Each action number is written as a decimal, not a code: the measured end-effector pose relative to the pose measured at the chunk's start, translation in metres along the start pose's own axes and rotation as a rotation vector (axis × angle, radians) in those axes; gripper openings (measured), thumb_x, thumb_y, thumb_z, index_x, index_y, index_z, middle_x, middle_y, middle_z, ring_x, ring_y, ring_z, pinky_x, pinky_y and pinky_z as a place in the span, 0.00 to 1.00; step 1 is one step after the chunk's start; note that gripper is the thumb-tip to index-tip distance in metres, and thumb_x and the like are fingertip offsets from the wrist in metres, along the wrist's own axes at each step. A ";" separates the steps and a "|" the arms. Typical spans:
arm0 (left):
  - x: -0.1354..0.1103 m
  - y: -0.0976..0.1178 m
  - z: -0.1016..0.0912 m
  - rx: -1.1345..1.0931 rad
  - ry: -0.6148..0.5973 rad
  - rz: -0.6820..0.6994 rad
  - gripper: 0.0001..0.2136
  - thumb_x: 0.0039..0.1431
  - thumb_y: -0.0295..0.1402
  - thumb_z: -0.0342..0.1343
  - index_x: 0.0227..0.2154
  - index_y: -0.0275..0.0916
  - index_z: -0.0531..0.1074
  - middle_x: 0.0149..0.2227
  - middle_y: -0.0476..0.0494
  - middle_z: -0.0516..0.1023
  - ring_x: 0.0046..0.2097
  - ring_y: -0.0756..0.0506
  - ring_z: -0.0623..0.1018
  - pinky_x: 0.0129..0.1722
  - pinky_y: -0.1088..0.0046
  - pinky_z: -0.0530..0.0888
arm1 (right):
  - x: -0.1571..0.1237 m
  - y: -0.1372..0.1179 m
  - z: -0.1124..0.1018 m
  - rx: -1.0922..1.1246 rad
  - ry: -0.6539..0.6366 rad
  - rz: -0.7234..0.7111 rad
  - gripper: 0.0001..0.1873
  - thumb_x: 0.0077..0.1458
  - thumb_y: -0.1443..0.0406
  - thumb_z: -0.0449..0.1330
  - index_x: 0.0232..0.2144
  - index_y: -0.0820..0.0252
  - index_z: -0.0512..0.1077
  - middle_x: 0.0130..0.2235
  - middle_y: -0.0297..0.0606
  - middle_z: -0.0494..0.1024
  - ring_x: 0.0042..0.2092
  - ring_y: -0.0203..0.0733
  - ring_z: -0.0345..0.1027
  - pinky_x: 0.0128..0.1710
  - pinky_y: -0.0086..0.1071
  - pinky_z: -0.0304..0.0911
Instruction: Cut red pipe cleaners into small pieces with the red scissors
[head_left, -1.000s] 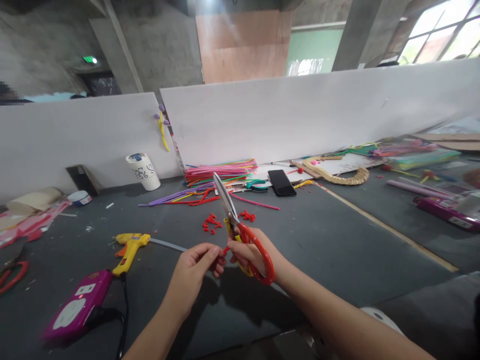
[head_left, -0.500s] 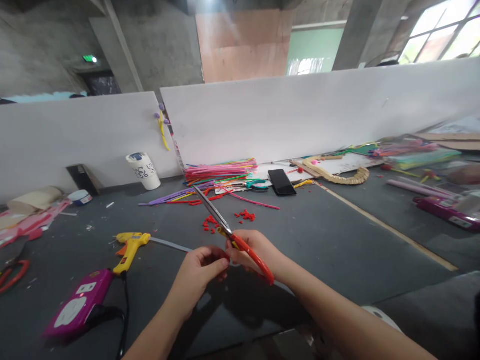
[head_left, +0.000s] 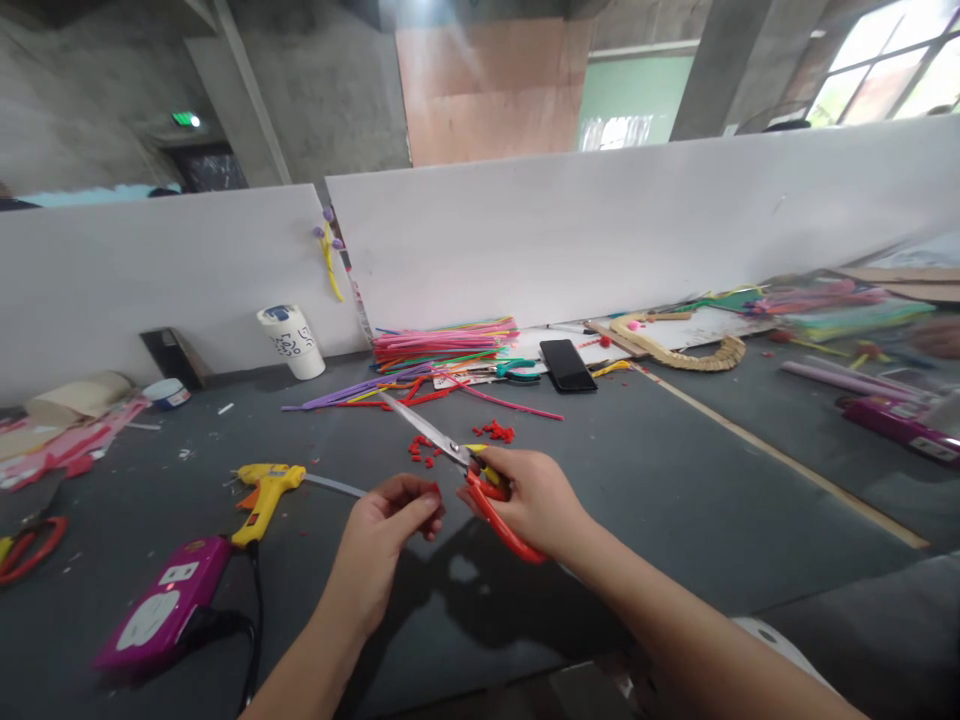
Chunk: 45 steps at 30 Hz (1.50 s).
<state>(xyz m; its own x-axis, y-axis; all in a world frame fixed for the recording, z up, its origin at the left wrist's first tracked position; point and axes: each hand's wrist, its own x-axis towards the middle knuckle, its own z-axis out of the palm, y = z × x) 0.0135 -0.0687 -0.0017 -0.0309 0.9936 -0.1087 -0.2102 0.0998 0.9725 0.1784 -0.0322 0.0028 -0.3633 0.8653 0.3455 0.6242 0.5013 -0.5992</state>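
Note:
My right hand (head_left: 536, 495) is closed on a pair of scissors (head_left: 491, 510) with red handles, some yellow showing inside the grip. Their long blades point up and to the left and lie together. To the left, my left hand (head_left: 394, 520) pinches a tiny red piece (head_left: 436, 488), probably fuzzy pipe cleaner, with only its tip visible. A small gap separates the two hands. Just beyond them, short red snippets (head_left: 495, 431) lie in two loose clusters on the dark table (head_left: 637, 480), partly behind the blades.
A yellow glue gun (head_left: 266, 495) lies left beside a purple power strip (head_left: 169, 605) with a black cable. Behind are pipe cleaners (head_left: 442, 345), teal-handled pliers (head_left: 517, 370), a phone (head_left: 566, 366) and a white cup (head_left: 292, 345). Other scissors (head_left: 34, 550) rest far left.
My hands have moved apart. The scissors have swung lower and flatter, their blades now closed together, and my left hand has shifted slightly left with the red piece.

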 end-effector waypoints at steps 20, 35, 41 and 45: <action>-0.010 0.022 -0.005 -0.171 0.160 0.249 0.02 0.46 0.29 0.57 0.25 0.38 0.72 0.24 0.51 0.73 0.26 0.53 0.71 0.28 0.79 0.69 | -0.027 -0.001 0.011 -0.380 -0.054 -0.132 0.20 0.49 0.48 0.49 0.24 0.60 0.62 0.24 0.37 0.69 0.26 0.39 0.62 0.24 0.29 0.45; -0.009 0.022 -0.006 -0.177 0.169 0.234 0.03 0.45 0.29 0.58 0.26 0.37 0.73 0.24 0.51 0.74 0.26 0.53 0.72 0.28 0.79 0.68 | -0.028 0.001 0.014 -0.421 -0.072 -0.145 0.19 0.51 0.51 0.47 0.25 0.61 0.63 0.24 0.38 0.71 0.25 0.40 0.63 0.24 0.29 0.46; -0.009 0.022 -0.005 -0.203 0.168 0.233 0.03 0.44 0.29 0.58 0.25 0.37 0.73 0.24 0.51 0.74 0.25 0.53 0.72 0.27 0.79 0.69 | -0.028 0.001 0.015 -0.414 -0.068 -0.153 0.19 0.52 0.51 0.47 0.24 0.61 0.63 0.23 0.38 0.71 0.24 0.39 0.63 0.23 0.29 0.45; -0.008 0.021 -0.006 -0.211 0.161 0.229 0.03 0.44 0.28 0.58 0.25 0.37 0.73 0.24 0.51 0.74 0.26 0.53 0.72 0.28 0.79 0.69 | -0.029 0.002 0.016 -0.425 -0.065 -0.158 0.19 0.52 0.51 0.47 0.23 0.60 0.62 0.23 0.37 0.71 0.24 0.38 0.63 0.23 0.29 0.43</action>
<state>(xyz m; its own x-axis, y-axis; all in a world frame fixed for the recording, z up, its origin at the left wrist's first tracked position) 0.0034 -0.0753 0.0186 -0.2505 0.9663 0.0597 -0.3771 -0.1542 0.9133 0.1792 -0.0566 -0.0195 -0.5109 0.7832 0.3543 0.7814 0.5949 -0.1883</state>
